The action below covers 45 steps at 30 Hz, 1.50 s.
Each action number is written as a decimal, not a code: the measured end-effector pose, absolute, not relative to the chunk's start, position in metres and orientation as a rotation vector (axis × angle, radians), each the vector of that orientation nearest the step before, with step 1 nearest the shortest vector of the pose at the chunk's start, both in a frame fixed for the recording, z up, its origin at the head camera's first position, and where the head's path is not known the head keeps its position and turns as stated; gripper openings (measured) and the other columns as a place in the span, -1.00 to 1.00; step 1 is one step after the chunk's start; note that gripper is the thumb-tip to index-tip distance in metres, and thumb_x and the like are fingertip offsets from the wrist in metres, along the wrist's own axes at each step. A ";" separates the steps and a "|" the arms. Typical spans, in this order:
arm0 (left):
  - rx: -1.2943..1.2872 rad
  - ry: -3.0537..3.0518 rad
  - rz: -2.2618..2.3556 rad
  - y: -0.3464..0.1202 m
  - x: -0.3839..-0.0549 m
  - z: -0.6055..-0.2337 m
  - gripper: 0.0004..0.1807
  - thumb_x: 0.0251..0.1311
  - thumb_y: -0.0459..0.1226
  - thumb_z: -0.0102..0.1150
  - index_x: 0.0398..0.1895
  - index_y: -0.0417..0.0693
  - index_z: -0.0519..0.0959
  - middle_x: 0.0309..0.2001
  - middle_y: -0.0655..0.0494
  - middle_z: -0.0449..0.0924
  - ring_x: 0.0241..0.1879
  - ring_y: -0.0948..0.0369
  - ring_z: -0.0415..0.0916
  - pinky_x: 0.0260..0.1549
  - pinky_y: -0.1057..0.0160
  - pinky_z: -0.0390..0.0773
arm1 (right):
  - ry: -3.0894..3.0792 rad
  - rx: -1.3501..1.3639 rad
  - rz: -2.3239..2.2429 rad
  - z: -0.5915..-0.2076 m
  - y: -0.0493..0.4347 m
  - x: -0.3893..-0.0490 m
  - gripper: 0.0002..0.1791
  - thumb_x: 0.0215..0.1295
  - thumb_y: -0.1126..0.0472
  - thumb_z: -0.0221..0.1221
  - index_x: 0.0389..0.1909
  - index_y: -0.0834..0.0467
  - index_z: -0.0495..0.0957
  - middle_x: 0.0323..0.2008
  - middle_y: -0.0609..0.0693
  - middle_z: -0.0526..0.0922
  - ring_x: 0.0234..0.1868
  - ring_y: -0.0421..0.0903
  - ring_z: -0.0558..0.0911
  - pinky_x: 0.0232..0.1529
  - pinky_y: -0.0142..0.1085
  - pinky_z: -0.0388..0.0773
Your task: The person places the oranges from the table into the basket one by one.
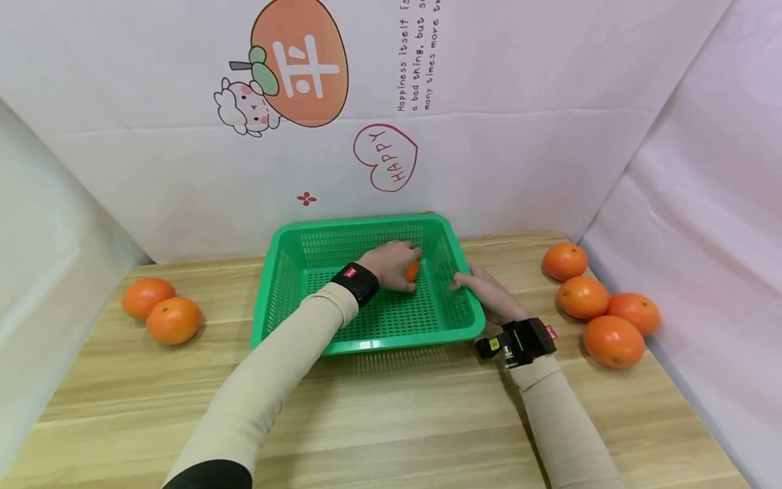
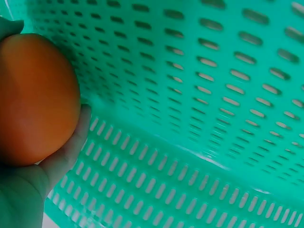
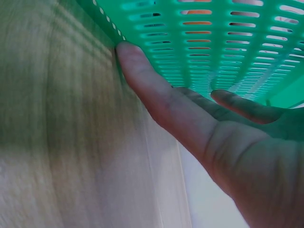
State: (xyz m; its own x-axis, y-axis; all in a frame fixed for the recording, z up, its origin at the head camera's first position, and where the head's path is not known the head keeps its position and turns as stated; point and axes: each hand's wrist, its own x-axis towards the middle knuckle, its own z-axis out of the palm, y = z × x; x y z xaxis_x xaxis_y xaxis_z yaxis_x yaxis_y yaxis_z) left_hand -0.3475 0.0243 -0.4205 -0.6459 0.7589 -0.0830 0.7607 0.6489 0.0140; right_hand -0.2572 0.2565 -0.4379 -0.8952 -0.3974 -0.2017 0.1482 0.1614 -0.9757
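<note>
A green plastic basket [image 1: 366,345] with slotted walls stands on the wooden table, close to the back cloth. Inside it, toward the right end, my left hand [image 1: 388,263] holds an orange [image 1: 412,272]. The left wrist view shows that orange [image 2: 38,99] large, with fingers around its lower side and the basket's slotted wall beside it. At the basket's right end my right hand [image 1: 491,293] grips the side, thumb over the rim. From the right wrist view, fingers [image 3: 166,102] of that hand lie along the outside of the slotted wall.
Two oranges [image 1: 174,320] sit on the table to the left of the basket. Several more oranges [image 1: 613,341] cluster at the right, near the side cloth. A white printed cloth [image 1: 519,163] hangs behind, and white cloth also closes both sides.
</note>
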 end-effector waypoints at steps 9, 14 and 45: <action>1.364 2.798 -0.189 0.040 -0.348 -0.430 -0.24 0.26 0.13 0.36 0.43 -0.02 0.46 0.24 -0.02 0.57 0.14 0.02 0.59 0.02 0.13 0.70 | 2.005 -0.271 -1.790 -0.440 0.257 -0.256 -0.17 0.35 0.27 -0.07 0.66 0.26 -0.01 0.46 0.50 0.34 0.34 0.35 0.56 0.07 -0.09 0.74; 1.368 2.831 -0.208 0.043 -0.351 -0.428 -0.23 0.27 0.13 0.36 0.44 -0.04 0.46 0.24 -0.05 0.57 0.14 0.00 0.59 0.07 0.12 0.69 | 2.003 -0.286 -1.777 -0.438 0.254 -0.259 -0.14 0.35 0.26 -0.07 0.67 0.25 -0.04 0.45 0.51 0.34 0.35 0.38 0.55 0.09 -0.05 0.74; 1.361 2.852 -0.270 0.049 -0.354 -0.429 -0.10 0.27 0.26 0.29 0.55 -0.01 0.37 0.39 -0.08 0.50 0.36 -0.05 0.46 0.17 0.05 0.68 | 2.007 -0.284 -1.793 -0.439 0.257 -0.259 -0.10 0.32 0.25 -0.07 0.70 0.17 -0.08 0.48 0.46 0.32 0.37 0.41 0.51 0.10 -0.02 0.73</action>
